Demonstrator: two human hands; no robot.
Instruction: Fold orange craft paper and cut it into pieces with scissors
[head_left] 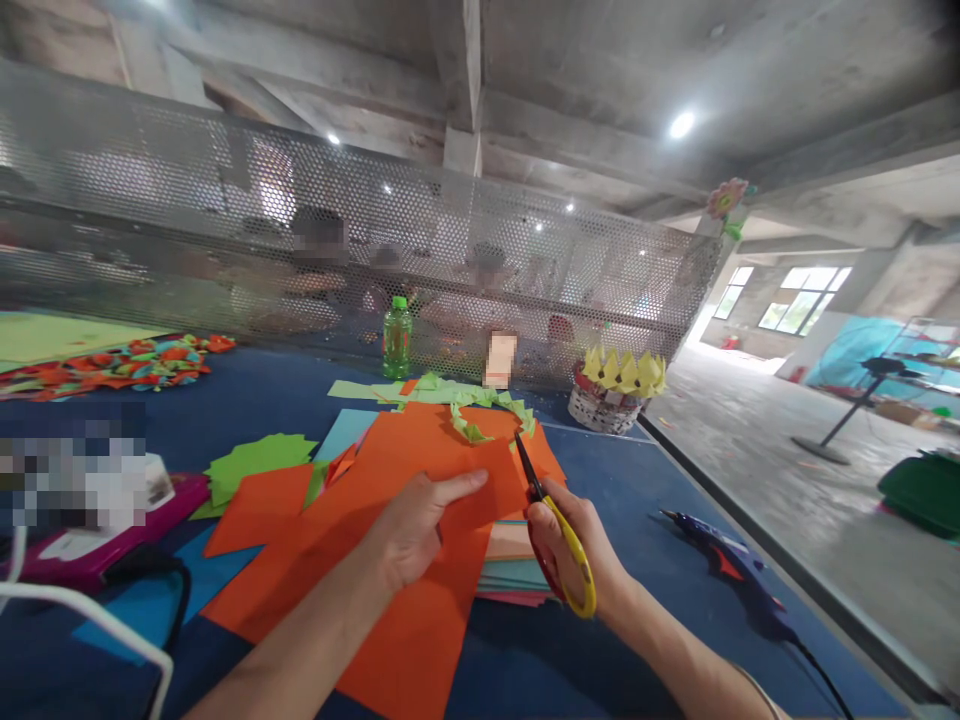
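My left hand point(412, 525) pinches a large orange paper sheet point(390, 600) and holds it up over the blue table point(615, 470). My right hand point(574, 545) grips yellow-and-red scissors point(555, 520). Their dark blades point up at the orange sheet's right edge. A folded green paper strip point(480, 405) curls just beyond the orange sheet. Under the sheet lies a stack of coloured paper point(517, 570).
A blue glue gun point(731, 565) lies to the right near the table edge. A woven basket with yellow paper points point(619, 390), a green bottle point(397, 338), green paper pieces point(251, 465) and a magenta device point(97, 545) stand around. A perforated metal screen point(300, 230) backs the table.
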